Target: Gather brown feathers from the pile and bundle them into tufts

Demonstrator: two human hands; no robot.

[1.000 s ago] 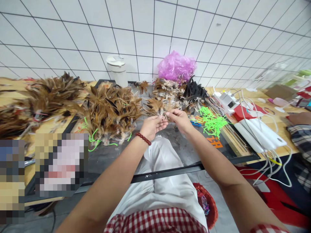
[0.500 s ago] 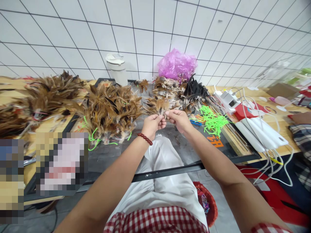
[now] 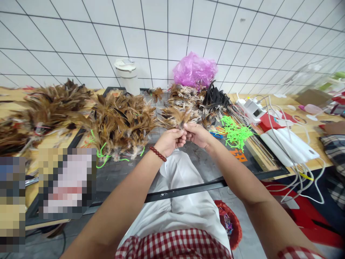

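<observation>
My left hand, with a dark red bead bracelet at the wrist, and my right hand meet above the dark table mat. Together they pinch the quill ends of a small bunch of brown feathers that fans out away from me. The fingertips of both hands touch each other around the stems. A big heap of bundled brown feathers tied with green cord lies just left of my hands.
Loose brown, speckled and black feathers pile behind my hands under a pink plastic bag. Neon green cords and blue scissors lie to the right, then white devices with cables. A white lidded cup stands at the wall. Another person's sleeve is far right.
Both hands have drawn closer together until the fingertips meet on the feather stems. The bunch has stayed in the same place above the mat.
</observation>
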